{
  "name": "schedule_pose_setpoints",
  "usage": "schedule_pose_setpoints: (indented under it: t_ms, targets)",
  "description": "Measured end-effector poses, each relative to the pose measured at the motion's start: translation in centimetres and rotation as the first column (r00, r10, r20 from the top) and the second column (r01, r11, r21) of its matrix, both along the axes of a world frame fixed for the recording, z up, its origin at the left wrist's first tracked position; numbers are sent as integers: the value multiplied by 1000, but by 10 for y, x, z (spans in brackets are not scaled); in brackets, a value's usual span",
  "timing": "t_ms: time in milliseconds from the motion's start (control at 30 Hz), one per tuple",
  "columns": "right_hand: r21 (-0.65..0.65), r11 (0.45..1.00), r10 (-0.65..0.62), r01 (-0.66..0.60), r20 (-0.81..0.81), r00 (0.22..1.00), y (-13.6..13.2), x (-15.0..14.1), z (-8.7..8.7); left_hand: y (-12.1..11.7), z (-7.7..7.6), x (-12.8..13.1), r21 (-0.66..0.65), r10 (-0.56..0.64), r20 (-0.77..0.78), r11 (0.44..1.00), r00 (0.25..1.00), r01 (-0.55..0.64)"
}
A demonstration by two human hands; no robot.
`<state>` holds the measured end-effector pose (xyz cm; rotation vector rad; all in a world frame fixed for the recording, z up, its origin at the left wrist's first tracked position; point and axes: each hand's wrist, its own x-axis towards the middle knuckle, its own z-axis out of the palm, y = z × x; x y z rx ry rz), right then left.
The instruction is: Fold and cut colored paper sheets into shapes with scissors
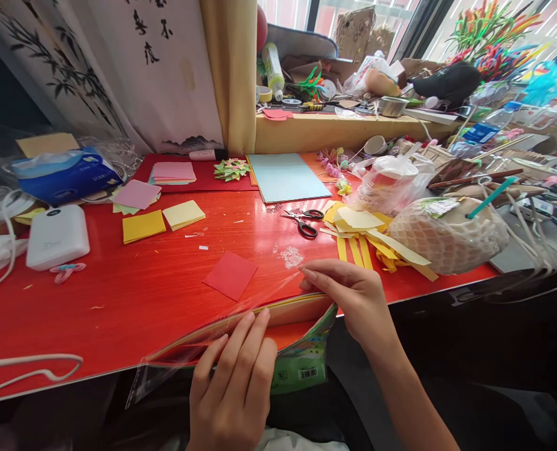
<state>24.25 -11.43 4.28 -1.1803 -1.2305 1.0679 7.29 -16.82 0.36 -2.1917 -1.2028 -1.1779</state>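
Observation:
A clear plastic pack of coloured paper [301, 319] with a green printed front lies tilted at the table's near edge, its mouth open and sheets showing inside. My left hand [235, 376] is on the pack, fingers over its upper edge and the thumb hidden. My right hand [348, 291] pinches the transparent plastic flap at the right end of the mouth. Just beyond the pack, a red paper square [231, 275] lies flat on the red table [132, 300]. Black-handled scissors [307, 228] rest farther back, beside yellow paper strips [360, 235].
Yellow paper squares [143, 227] and pink squares [173, 172] are stacked at the back left, near a white power bank [57, 238]. Light blue sheets [287, 177] lie at the back. A coconut with a straw [447, 232] stands on the right among clutter.

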Motion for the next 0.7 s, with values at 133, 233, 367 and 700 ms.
schedule_pose_setpoints:
  t_ms: [133, 233, 367, 700]
  targets:
    - [1, 1000, 5, -5, -5, 1000, 0, 0, 0, -1, 1, 1, -6, 7, 1, 1000, 1000, -7]
    - [-3, 1000, 7, -7, -7, 1000, -1, 0, 0, -1, 0, 1, 0, 10, 3, 1000, 1000, -10]
    - [-11, 1000, 0, 0, 8, 1000, -1, 1, -1, 1, -3, -1, 44, -11, -7, 999, 1000, 12]
    - [-10, 1000, 4, -4, 5, 1000, -1, 1, -2, 3, -7, -9, 64, -79, -72, 994, 994, 83]
